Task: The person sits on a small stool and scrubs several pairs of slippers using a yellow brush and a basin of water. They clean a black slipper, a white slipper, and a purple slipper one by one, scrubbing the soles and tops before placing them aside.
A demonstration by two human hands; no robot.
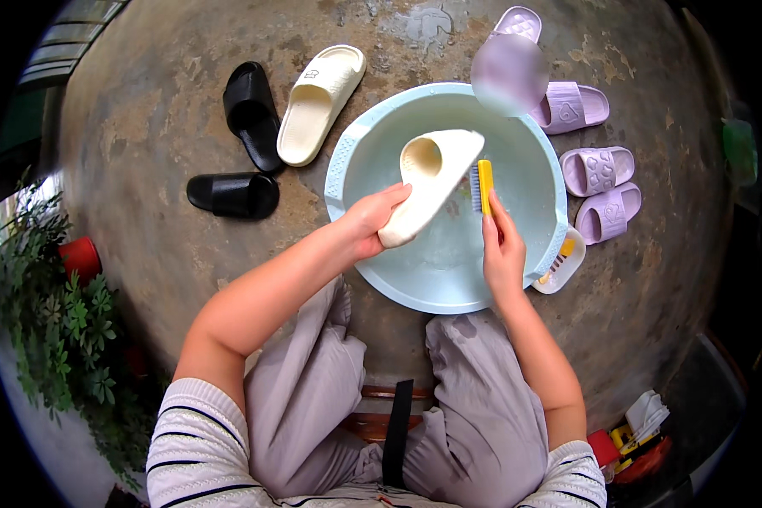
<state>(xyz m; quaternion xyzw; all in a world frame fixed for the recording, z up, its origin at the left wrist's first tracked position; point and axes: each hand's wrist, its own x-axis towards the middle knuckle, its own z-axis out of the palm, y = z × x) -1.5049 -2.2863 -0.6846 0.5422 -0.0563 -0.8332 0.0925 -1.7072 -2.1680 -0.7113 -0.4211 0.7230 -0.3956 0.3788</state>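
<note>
Over a pale blue basin (347, 144), my left hand (375, 222) grips a cream slide slipper (440, 182) by one end. The slipper is tilted, its far end pointing up and right. My right hand (504, 250) is closed around a yellow scrubbing brush (484, 186), held upright with its grey-blue bristles facing the slipper. A narrow gap shows between bristles and slipper. Some water appears to lie at the bottom of the basin.
Left of the basin lie another cream slipper (320, 106) and black slippers (252, 114). Several lilac slippers (599, 172) line its right side, near a white dish (560, 269) with a yellow-and-brown item. Potted plants (68, 313) stand far left. A blurred patch hides part of the rim.
</note>
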